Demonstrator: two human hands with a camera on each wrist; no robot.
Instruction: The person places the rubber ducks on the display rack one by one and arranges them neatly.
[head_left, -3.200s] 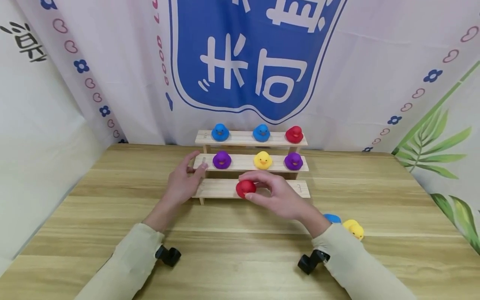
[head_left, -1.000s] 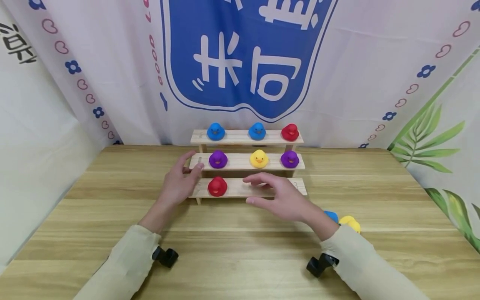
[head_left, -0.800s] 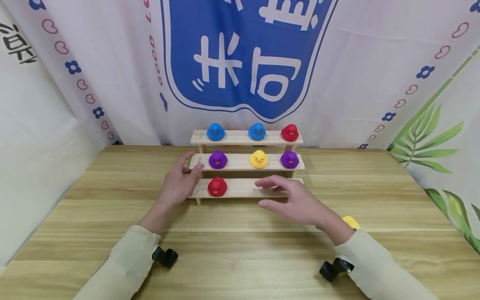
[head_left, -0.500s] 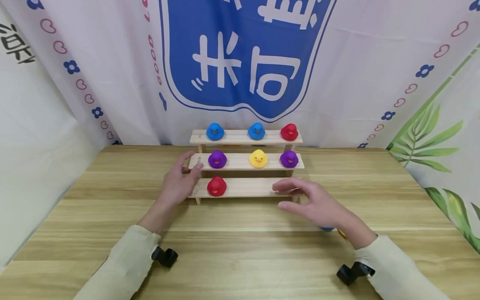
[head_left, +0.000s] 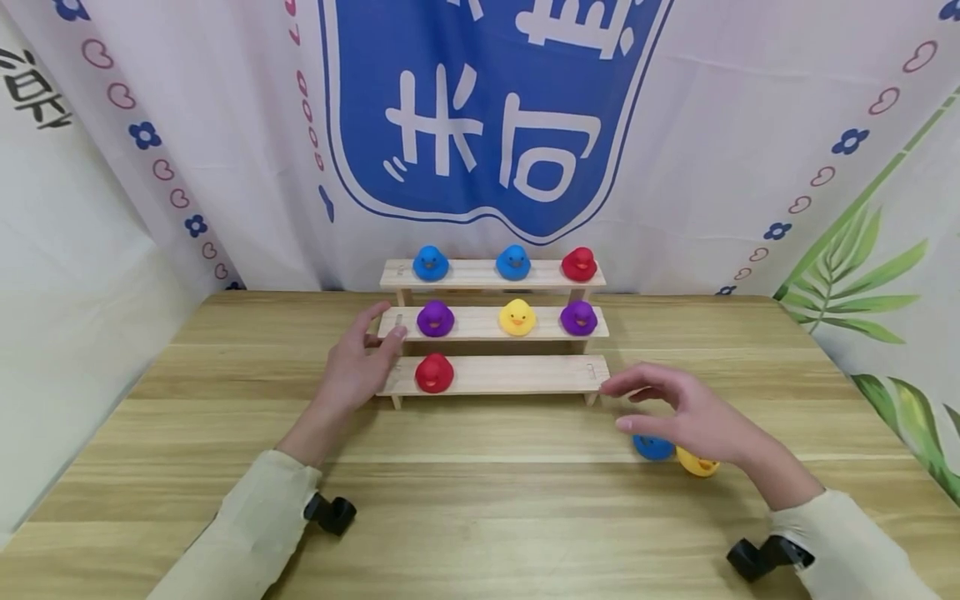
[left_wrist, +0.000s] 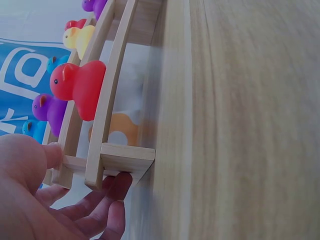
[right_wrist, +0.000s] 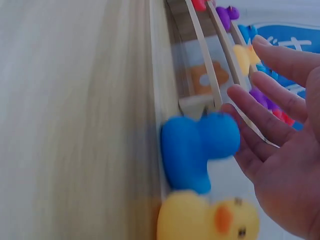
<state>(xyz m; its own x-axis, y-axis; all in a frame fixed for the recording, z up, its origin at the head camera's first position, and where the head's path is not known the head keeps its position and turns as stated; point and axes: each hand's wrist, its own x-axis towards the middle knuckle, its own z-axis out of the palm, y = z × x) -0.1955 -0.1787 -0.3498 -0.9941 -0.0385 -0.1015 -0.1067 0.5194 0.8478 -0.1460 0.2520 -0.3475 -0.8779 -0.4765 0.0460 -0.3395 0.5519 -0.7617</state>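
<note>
A three-step wooden stand [head_left: 517, 375] carries rubber ducks. My left hand [head_left: 362, 358] grips its left end; in the left wrist view the thumb [left_wrist: 52, 155] lies at the middle step and the fingers [left_wrist: 107, 205] reach round the end support. On the lowest step sits a red duck [head_left: 434, 373]. My right hand [head_left: 690, 412] holds nothing, fingers apart, over the table beyond the stand's right end. Just below it are a blue duck [head_left: 652, 447] and a yellow duck [head_left: 697, 462], partly covered by the hand in the head view; both show large in the right wrist view.
The middle step bears two purple ducks [head_left: 435, 318] and a yellow duck [head_left: 517, 317]. On the top step are two blue ducks [head_left: 431, 263] and a red duck [head_left: 579, 264]. A printed curtain [head_left: 480, 125] hangs right behind the stand on the wooden table [head_left: 465, 500].
My right hand set the red duck on the left of the lowest step and let go. It then moved right, to the blue and yellow ducks. The left hand stays at the stand.
</note>
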